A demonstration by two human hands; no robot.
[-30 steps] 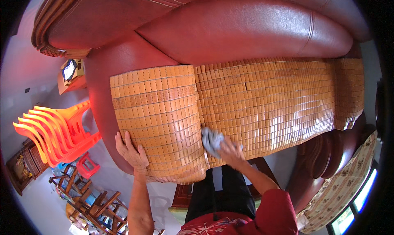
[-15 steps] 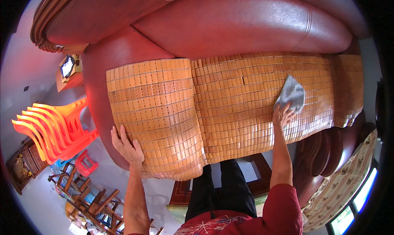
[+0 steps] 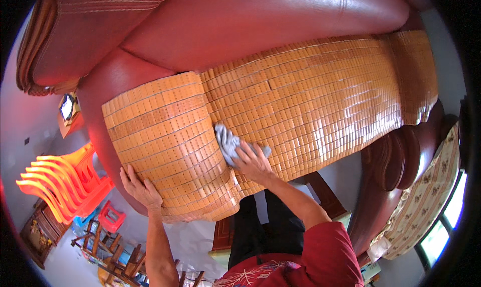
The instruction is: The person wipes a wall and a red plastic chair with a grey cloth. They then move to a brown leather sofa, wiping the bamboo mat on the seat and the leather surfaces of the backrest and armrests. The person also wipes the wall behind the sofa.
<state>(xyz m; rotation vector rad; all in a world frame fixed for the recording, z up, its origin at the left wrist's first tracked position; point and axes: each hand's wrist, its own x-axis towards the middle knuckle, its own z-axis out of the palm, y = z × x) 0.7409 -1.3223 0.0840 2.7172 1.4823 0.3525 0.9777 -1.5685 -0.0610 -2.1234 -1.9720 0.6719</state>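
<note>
A bamboo tile mat (image 3: 310, 101) covers the seat of a red leather sofa (image 3: 270, 21), with a raised fold or second layer at its left end. My right hand (image 3: 254, 162) presses a crumpled grey cloth (image 3: 228, 142) onto the mat, right by the step where the left section meets the long one. Some of the cloth is hidden under the palm and fingers. Resting flat on the mat's left front edge is my left hand (image 3: 142, 189), its fingers stretched out and holding nothing.
Stacked orange plastic chairs (image 3: 67, 181) stand on the floor at the left, beside a red plastic stool (image 3: 111, 217) and several wooden stools (image 3: 115, 252). A low wooden table (image 3: 325, 199) is behind my legs. At the right, a patterned curtain (image 3: 423, 207) hangs by a window.
My right hand has slid the cloth leftward across the mat to the step, and the cloth is more bunched up. My left hand stays at the mat's left edge. The view has shifted and tilted.
</note>
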